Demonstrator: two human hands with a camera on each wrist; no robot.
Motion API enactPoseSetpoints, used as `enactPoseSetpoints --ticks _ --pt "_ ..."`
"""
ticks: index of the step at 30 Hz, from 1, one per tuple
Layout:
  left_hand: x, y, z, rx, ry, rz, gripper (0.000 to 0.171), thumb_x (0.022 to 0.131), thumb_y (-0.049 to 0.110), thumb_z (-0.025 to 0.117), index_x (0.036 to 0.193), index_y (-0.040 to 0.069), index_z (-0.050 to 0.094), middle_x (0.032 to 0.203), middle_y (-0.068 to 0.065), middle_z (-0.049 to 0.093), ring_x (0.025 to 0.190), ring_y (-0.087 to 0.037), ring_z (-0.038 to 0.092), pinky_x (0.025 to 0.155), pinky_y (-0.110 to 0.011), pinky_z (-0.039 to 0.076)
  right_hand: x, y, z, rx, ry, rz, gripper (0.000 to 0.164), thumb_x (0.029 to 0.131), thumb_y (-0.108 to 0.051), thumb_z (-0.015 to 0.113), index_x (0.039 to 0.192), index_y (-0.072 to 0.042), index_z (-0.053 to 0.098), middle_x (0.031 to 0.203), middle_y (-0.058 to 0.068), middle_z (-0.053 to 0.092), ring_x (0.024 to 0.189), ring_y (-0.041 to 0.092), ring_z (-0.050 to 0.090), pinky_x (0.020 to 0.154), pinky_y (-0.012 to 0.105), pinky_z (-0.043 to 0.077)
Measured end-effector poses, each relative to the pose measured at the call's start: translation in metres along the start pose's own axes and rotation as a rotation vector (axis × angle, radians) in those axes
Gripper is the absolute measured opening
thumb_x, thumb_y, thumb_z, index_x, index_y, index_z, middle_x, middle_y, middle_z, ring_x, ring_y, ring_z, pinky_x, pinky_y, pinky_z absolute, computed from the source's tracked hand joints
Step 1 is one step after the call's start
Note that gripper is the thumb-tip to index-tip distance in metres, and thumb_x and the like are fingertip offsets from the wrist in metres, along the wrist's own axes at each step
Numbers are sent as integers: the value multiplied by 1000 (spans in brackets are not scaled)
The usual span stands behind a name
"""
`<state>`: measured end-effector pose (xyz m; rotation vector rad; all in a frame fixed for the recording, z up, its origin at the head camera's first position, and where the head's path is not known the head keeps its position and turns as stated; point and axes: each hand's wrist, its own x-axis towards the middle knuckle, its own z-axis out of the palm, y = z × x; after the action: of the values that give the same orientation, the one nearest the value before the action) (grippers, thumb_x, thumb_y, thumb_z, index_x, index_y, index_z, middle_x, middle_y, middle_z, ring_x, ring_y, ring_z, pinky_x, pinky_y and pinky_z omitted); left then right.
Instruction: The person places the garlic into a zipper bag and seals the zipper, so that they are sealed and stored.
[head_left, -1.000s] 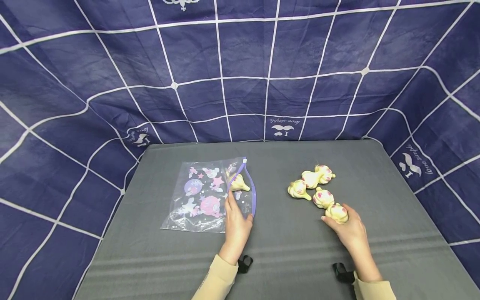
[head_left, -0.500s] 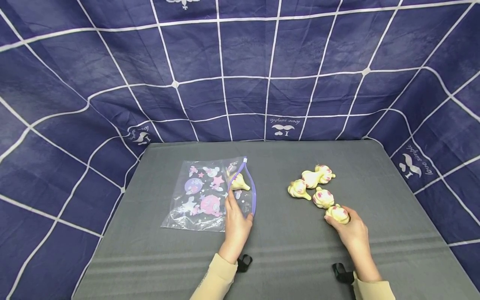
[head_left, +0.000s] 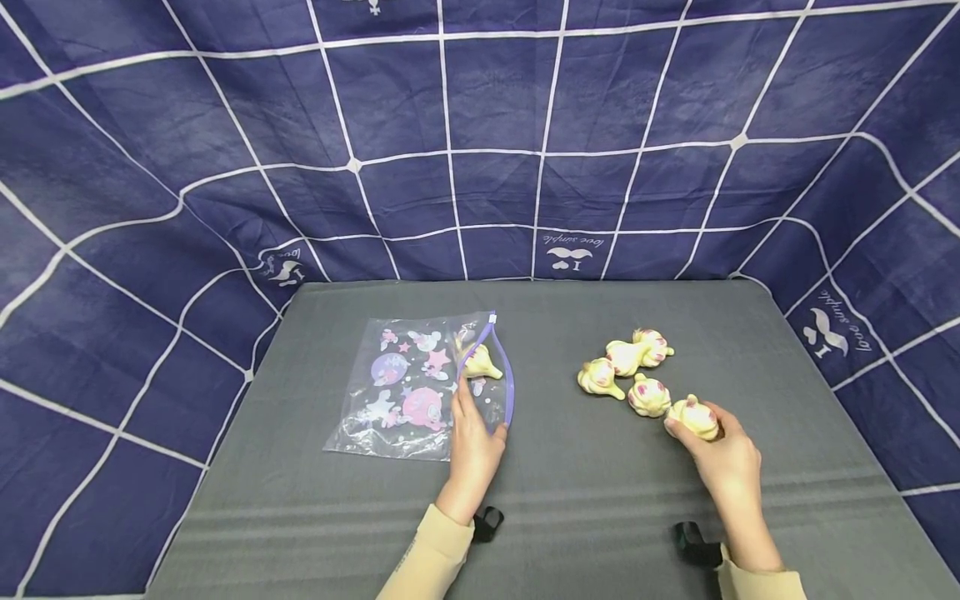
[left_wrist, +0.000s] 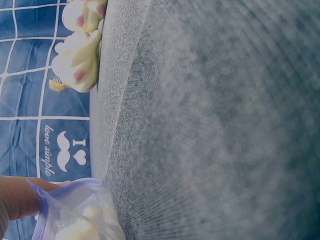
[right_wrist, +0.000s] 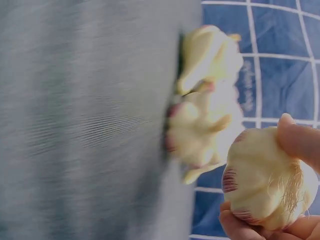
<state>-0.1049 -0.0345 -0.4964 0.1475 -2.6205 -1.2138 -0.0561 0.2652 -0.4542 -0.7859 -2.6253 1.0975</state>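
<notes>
My left hand (head_left: 475, 454) pinches the purple-edged mouth of a clear zip bag (head_left: 390, 408) printed with pink and purple cartoons. Inside the bag, near its mouth, lies one garlic bulb (head_left: 482, 363). My right hand (head_left: 726, 457) grips another garlic bulb (right_wrist: 265, 180) between thumb and fingers; the right wrist view shows its root tuft and purple streaks. Close by on its left sits a garlic bulb (head_left: 649, 396), apart from the held one. Further back, more garlic bulbs (head_left: 622, 358) lie in a loose group. The bag's lower edge is partly hidden behind my left hand.
A grey cloth covers the table (head_left: 555, 500). Blue curtain (head_left: 495, 108) with white grid lines stands behind it and on both sides. Black wrist straps (head_left: 696, 546) show by both sleeves.
My right hand has moved slightly right and up with the garlic bulb, opening a gap from the bulb beside it. My left hand keeps its hold on the bag's mouth.
</notes>
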Motion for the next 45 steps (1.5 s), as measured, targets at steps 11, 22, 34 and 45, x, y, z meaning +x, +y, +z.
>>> enactPoseSetpoints --ticks 11,22,34,45 --pt "0 1 -3 10 -25 -19 103 72 3 83 154 3 20 145 -26 38 109 -49 59 90 -57 50 1 -54 6 64 47 -213 64 79 -25 82 134 -3 58 119 24 67 98 31 64 68 17 36" --pt "1 2 -3 6 -68 -42 104 74 3 82 155 5 16 148 -26 35 111 -49 58 90 -57 50 -1 -108 31 157 -58 -333 63 77 -26 84 133 -9 60 119 17 69 91 22 64 66 7 37" --pt "2 0 -2 -2 -28 -19 104 71 1 83 154 4 19 145 -26 39 116 -46 56 94 -55 49 -2 -136 60 331 -257 -359 68 76 -19 85 137 -8 56 135 14 60 117 23 62 84 9 46" --pt "1 1 -4 4 -36 17 105 72 2 83 154 3 17 147 -26 37 121 -46 54 94 -56 49 -10 -142 92 371 -384 -412 68 74 -17 86 135 -7 57 137 18 58 123 27 59 100 43 50"
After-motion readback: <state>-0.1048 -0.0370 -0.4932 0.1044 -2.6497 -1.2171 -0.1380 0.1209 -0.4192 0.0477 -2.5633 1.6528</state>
